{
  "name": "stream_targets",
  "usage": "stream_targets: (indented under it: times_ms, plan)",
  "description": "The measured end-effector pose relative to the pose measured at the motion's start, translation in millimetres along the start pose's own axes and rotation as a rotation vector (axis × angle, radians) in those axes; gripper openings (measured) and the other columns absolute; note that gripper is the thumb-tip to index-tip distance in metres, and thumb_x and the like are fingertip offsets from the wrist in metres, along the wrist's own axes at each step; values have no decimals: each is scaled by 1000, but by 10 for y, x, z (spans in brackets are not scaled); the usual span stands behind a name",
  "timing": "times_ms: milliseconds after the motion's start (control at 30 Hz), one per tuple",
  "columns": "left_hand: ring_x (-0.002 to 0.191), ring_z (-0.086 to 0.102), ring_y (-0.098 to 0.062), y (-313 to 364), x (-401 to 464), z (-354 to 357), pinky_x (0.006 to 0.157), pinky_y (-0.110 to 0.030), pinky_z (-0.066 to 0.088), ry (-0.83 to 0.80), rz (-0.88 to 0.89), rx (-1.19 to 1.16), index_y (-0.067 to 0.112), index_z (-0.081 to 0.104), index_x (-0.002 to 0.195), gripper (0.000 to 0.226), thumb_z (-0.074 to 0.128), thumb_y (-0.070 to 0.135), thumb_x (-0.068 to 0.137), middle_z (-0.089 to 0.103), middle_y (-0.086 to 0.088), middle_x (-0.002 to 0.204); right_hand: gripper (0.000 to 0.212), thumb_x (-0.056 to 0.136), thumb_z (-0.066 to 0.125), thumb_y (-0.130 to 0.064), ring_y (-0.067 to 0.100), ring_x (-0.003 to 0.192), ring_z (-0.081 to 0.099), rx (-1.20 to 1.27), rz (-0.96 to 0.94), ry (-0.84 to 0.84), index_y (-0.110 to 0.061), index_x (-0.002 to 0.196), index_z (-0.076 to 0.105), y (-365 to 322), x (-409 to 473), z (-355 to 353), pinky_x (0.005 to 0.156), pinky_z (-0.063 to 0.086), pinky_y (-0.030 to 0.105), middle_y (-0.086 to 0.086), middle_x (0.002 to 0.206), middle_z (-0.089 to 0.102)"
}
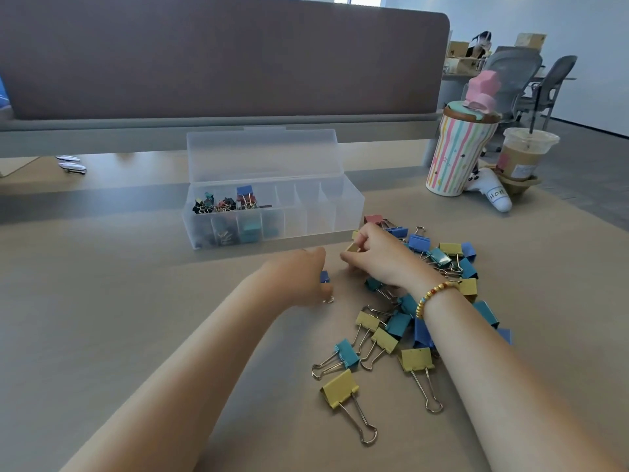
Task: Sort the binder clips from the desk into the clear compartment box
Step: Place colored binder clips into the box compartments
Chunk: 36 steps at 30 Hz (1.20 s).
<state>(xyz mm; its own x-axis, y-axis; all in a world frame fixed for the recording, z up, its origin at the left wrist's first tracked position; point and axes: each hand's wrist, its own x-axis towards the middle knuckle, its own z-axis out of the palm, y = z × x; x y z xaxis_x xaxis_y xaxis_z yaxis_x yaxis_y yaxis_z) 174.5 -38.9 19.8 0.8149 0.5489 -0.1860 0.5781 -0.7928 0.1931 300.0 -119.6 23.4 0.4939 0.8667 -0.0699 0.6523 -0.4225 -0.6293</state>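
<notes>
Right hand (381, 257) pinches a yellow binder clip (354, 247) by its folded body, fingers curled round it, at the near edge of the pile. Left hand (303, 277) curled over a small blue binder clip (324, 276); its wire loop shows just below the fingers, so it looks gripped, though the hold itself is mostly hidden. Loose binder clips (418, 315), yellow, teal, blue and one red, lie heaped on the desk (136, 301) under and around the right forearm, wire handles tangled in places. Clear compartment box (272, 212) sits just beyond the hands, lid propped open; left compartments hold small clips, right ones look empty. Judgement: clips are light, stiff painted steel, smooth-sided; take each by the body, since lifting by a handle may drag neighbours along. Striped tumbler (457, 155) and iced coffee cup (524, 151) stand far right.
</notes>
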Motion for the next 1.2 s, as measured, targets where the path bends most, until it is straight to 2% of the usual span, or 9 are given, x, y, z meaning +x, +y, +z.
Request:
stream_targets:
  times_ms: [267, 333, 433, 567, 733, 833, 933, 1067, 1200]
  plan:
    - [90, 47, -23, -140, -50, -114, 77, -27, 39, -33, -38, -35, 6, 46, 114, 28, 53, 19, 90, 52, -10, 110, 28, 95, 53, -23, 6, 74, 58, 257, -31, 40, -13, 119, 45, -44, 5, -1, 60, 42, 16, -4, 89, 69]
    - [89, 48, -24, -171, -60, -164, 73, -24, 35, -23, -34, -6, 6, 53, 108, 21, 51, 19, 92, 52, -8, 99, 19, 96, 50, -21, 6, 72, 59, 295, -71, 54, -11, 111, 56, -83, 6, 20, 61, 46, 12, -5, 84, 69]
    - [81, 49, -23, -252, -81, -266, 71, -25, 38, -22, -32, -8, 0, 58, 107, 25, 51, 17, 91, 54, -8, 93, 11, 95, 51, -19, 8, 75, 61, 408, -104, 112, -17, 88, 59, -183, 29, 55, 71, 48, 23, -6, 81, 68]
    - [75, 58, -18, -502, -71, -446, 73, -29, 52, 65, -38, -250, 7, 55, 106, 19, 52, 12, 88, 60, -4, 90, 15, 92, 57, -25, 6, 76, 53, 349, -159, 196, -14, 94, 67, -392, 155, 25, 64, 38, 13, -6, 84, 62]
    - [59, 58, -6, -856, 43, -704, 47, -11, 49, 266, -81, -571, 11, 55, 93, 7, 50, 7, 90, 60, 3, 70, 13, 94, 53, -24, 3, 58, 43, 427, -156, 206, -16, 85, 59, -639, 556, 45, 55, 33, 19, -12, 64, 50]
    - [67, 60, -13, -1040, 212, -765, 52, -18, 55, 463, -95, -725, 9, 54, 94, 7, 48, 7, 93, 60, -3, 75, 17, 95, 52, -24, 9, 60, 45, 459, -161, 235, -17, 79, 56, -746, 845, 87, 60, 37, 24, -6, 65, 50]
    - [68, 62, -15, -1164, 373, -775, 54, -21, 56, 592, -126, -834, 11, 53, 95, 8, 47, 6, 93, 63, -7, 79, 24, 98, 45, -24, 12, 60, 43, 405, -156, 234, -4, 94, 58, -844, 1086, 94, 64, 38, 26, -2, 67, 46]
    - [68, 62, -14, -1215, 567, -732, 62, -27, 57, 635, -137, -859, 11, 53, 100, 9, 47, 8, 94, 65, -7, 81, 26, 101, 37, -21, 11, 59, 39, 160, -202, 184, -12, 78, 43, -960, 1320, 178, 44, 30, 11, -1, 66, 39]
    - [80, 66, -25, -1280, 687, -642, 74, -41, 58, 629, -163, -793, 16, 53, 96, 8, 48, 10, 93, 67, -12, 91, 16, 100, 38, -14, 16, 84, 47, -7, -245, 178, -7, 106, 51, -924, 1447, 286, 57, 34, 18, 3, 94, 50]
